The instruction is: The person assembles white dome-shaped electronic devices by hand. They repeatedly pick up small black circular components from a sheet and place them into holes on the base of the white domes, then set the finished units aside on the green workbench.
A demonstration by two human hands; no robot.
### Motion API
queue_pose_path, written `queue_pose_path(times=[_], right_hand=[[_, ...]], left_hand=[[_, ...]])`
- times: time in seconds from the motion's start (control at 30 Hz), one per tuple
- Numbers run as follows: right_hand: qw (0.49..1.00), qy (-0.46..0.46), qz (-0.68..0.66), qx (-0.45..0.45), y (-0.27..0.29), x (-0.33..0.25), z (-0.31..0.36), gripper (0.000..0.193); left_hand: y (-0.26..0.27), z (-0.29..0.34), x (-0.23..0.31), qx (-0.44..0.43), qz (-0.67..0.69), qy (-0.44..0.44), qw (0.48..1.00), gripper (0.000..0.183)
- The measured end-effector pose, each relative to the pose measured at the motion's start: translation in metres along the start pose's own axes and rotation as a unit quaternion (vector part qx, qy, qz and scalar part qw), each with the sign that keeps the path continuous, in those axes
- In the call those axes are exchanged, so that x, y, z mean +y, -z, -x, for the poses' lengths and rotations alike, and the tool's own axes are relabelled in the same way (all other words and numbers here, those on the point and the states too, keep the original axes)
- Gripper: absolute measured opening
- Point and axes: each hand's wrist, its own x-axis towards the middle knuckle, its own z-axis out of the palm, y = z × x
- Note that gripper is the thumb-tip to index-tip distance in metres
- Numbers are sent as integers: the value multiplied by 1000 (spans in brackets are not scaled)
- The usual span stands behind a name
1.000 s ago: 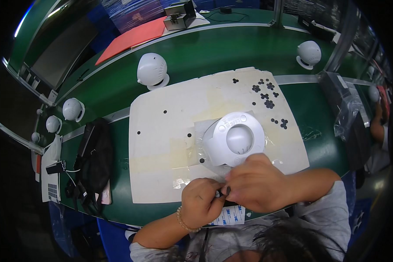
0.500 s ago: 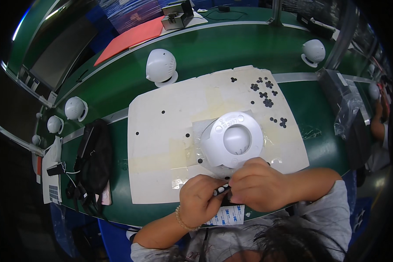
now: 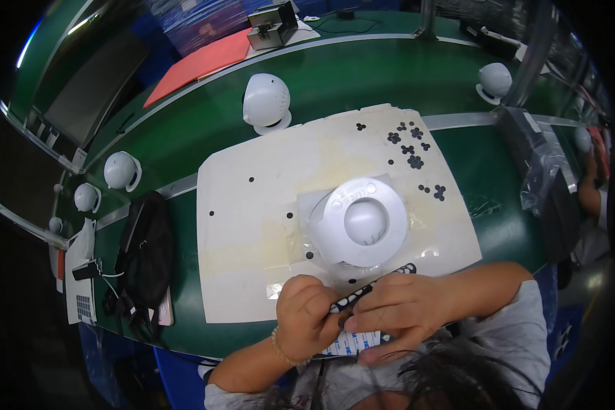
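My left hand (image 3: 302,311) is closed on one end of a black strip with round white spots (image 3: 352,299), held low over the board's near edge. My right hand (image 3: 403,311) reaches across the same strip, its fingertips meeting the left thumb there; a small dark bit shows between them, too hidden to name. The right thumb sticks out apart, lower down. Just beyond the hands a white rounded housing (image 3: 324,236) lies with its ring-shaped base (image 3: 398,219) facing up. Below my fingers is a white sheet with blue print (image 3: 352,344).
The housing rests on a pale board (image 3: 242,273) dotted with black round pads, several clustered at far right (image 3: 415,162). Behind, a green belt (image 3: 335,82) carries more white housings (image 3: 266,102). A black bag (image 3: 147,246) lies left, a dark box (image 3: 526,137) right.
The right hand's fingers have spread and shifted lower, baring more of the spotted strip. White housings on the belt have moved slightly right. The left hand stays nearly in place.
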Motion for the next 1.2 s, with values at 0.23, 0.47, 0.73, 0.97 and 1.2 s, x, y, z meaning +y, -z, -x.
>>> queue_pose_path(times=[0.23,0.47,0.73,0.97,1.2], right_hand=[[970,-128,6,208,34,31,4,52],[949,-205,-90,220,50,41,-9,55],[961,-187,-17,202,48,44,-7,57],[952,-193,-54,233,46,44,-6,58],[952,-186,-67,232,44,43,-6,60]], left_hand=[[-12,-4,2,27,-138,-32,990,20],[-10,5,3,5,-153,-27,988,17],[-10,5,2,10,-146,-26,989,17],[-9,5,3,9,-145,-24,989,18],[-7,11,-2,-10,-151,-49,987,24]])
